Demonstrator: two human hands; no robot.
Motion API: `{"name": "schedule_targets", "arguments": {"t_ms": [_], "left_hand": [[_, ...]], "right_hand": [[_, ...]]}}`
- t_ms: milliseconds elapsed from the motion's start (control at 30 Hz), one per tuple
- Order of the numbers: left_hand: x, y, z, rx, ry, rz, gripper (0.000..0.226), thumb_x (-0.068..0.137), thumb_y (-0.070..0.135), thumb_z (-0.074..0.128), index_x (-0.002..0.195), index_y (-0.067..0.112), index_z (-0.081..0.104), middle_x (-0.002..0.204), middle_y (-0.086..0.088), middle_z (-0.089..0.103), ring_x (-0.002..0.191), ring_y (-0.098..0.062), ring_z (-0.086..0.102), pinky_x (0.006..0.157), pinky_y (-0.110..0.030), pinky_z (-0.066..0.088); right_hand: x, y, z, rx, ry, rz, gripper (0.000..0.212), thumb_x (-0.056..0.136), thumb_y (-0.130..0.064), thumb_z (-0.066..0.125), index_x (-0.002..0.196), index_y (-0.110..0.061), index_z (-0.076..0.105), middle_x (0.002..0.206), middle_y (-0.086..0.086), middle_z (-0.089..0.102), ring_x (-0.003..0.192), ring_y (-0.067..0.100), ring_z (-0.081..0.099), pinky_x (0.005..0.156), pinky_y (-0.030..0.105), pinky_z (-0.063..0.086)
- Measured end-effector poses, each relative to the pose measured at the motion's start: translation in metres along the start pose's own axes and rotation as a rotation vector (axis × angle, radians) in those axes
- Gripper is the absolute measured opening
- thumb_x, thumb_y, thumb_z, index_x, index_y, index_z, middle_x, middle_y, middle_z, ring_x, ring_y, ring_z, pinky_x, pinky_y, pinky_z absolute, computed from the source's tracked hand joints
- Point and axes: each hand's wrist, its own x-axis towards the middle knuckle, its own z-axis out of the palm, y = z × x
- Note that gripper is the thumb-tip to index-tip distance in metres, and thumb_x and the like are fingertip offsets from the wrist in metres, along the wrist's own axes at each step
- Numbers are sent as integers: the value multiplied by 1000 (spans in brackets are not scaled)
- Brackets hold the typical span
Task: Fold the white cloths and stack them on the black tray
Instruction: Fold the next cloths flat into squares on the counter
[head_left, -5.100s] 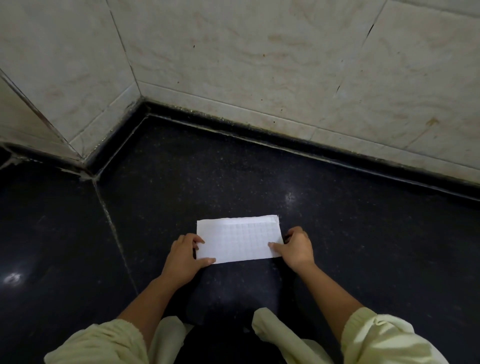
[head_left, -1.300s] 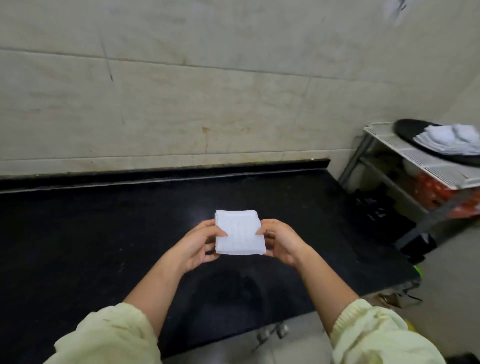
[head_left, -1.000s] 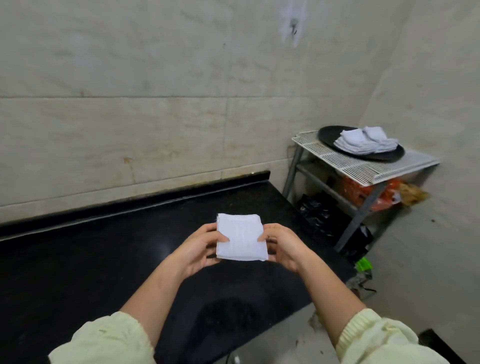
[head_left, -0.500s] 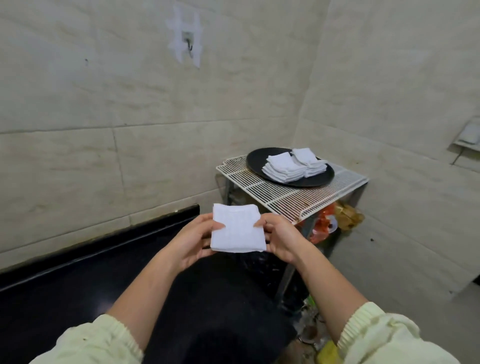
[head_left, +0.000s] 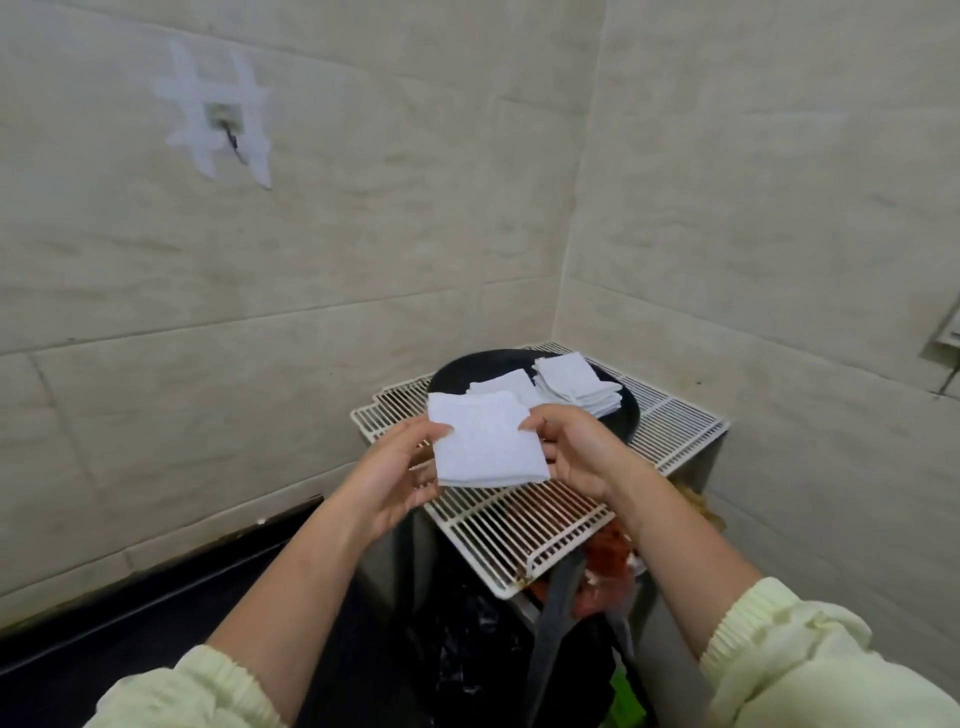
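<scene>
Head cam, biggest first. I had tiled walls (head_left: 363, 234) meeting in a corner and filling most of the view. A black counter (head_left: 130, 639) ran along the lower left. A white wire rack (head_left: 524, 525) stood in the corner, right of the counter. The black tray (head_left: 457, 371) sat on the rack's far part and carried 2 stacks of folded white cloths. The right stack (head_left: 574, 384) was thicker and the left stack (head_left: 504, 387) lay just beside it; I couldn't tell if they touched. The held cloth (head_left: 485, 447), folded square, was in the air over the rack, just in front of the tray, its far edge overlapping the left stack in view. The left hand (head_left: 395, 473) pinched its left edge, thumb on top, fingers under. The right hand (head_left: 576, 452) pinched the right edge the same way. A small taped hook (head_left: 223, 124) was high on the left wall.
</scene>
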Motion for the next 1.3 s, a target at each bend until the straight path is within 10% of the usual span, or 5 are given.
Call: {"name": "schedule_targets", "arguments": {"t_ms": [600,1033,1300], "left_hand": [[158,32,133,110,248,89,13,88,6,62,94,17,60,68,0,57,60,-13,53,51,-21,50],[153,6,84,314,419,6,10,84,5,67,92,9,62,75,-5,60,60,-17,60,59,-29,57],[154,-4,82,334,467,-6,14,83,6,70,88,11,57,76,-7,64,63,-19,63,71,-35,58]], "right_hand": [[158,-103,-145,-297,-46,-4,9,82,-1,59,76,-8,62,61,3,57,41,10,54,43,22,45],[191,-77,-104,-848,-197,-71,13,78,8,58,86,17,64,76,19,57,65,28,60,60,35,57],[193,-64,-92,-1186,-93,-210,31,75,3,51,53,-11,35,56,5,42,57,23,42,56,31,34]]}}
